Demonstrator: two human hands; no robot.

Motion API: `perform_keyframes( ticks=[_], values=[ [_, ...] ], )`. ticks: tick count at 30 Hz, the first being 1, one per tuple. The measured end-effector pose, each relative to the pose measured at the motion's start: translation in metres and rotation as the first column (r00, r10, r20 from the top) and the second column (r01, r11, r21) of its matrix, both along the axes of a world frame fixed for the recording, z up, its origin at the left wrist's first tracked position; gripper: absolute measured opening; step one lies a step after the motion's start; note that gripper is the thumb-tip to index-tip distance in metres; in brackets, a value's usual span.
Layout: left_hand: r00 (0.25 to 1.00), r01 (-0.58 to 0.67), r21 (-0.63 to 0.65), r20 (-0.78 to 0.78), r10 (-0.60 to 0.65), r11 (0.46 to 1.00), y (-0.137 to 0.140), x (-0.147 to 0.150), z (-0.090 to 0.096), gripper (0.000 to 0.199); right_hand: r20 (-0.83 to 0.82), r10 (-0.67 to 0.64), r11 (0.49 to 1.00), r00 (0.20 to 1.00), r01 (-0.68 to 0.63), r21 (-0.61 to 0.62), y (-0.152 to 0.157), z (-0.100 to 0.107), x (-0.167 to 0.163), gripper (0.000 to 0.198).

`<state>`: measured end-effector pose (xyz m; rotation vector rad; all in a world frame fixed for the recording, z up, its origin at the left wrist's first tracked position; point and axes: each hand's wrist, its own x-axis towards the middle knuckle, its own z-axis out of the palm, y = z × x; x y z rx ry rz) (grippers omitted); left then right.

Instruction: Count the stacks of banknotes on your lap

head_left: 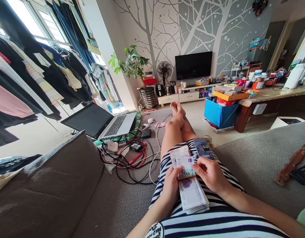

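Fingers (176,171) of our left hand (170,185) grip the banknotes (186,162), thumb pressed on top; our right hand (212,172) has thumb and forefinger pinching the top note's right edge. Notes sit above our lap, over striped clothes (207,224). Second stack (193,196) just below, nearer our belly; can't tell if it's joined. Laptop (116,125) and tangled cables (131,162) on the sofa (127,205), to our left.

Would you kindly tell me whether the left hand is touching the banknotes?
Touching: the head view shows the left hand with its thumb lying over the edge of the banknotes.
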<state>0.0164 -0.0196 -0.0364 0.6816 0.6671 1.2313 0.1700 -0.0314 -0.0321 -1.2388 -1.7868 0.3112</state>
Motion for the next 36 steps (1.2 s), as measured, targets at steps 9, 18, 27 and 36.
perform_keyframes(
  ticks=[9, 18, 27, 36],
  values=[
    [1.000, 0.023, -0.019, 0.004, -0.023, 1.000, 0.001, -0.001, -0.006, 0.015, 0.006, -0.045, 0.999, 0.999, 0.046, -0.001, 0.004, 0.003, -0.007, 0.033],
    [0.994, -0.068, 0.010, -0.089, 0.069, 0.998, 0.000, 0.002, -0.003, 0.025, -0.023, -0.065, 0.987, 0.998, 0.068, 0.148, 0.003, 0.002, -0.011, 0.026],
    [0.985, -0.134, -0.003, -0.114, 0.132, 0.991, -0.001, 0.004, 0.005, 0.017, -0.011, -0.044, 0.985, 0.999, 0.046, 0.164, 0.001, 0.001, -0.009, 0.022],
    [0.983, -0.135, -0.030, -0.127, 0.130, 0.990, 0.000, 0.002, 0.002, 0.028, 0.119, 0.122, 0.959, 0.985, -0.148, 0.242, -0.008, 0.003, 0.000, 0.021]
  ],
)
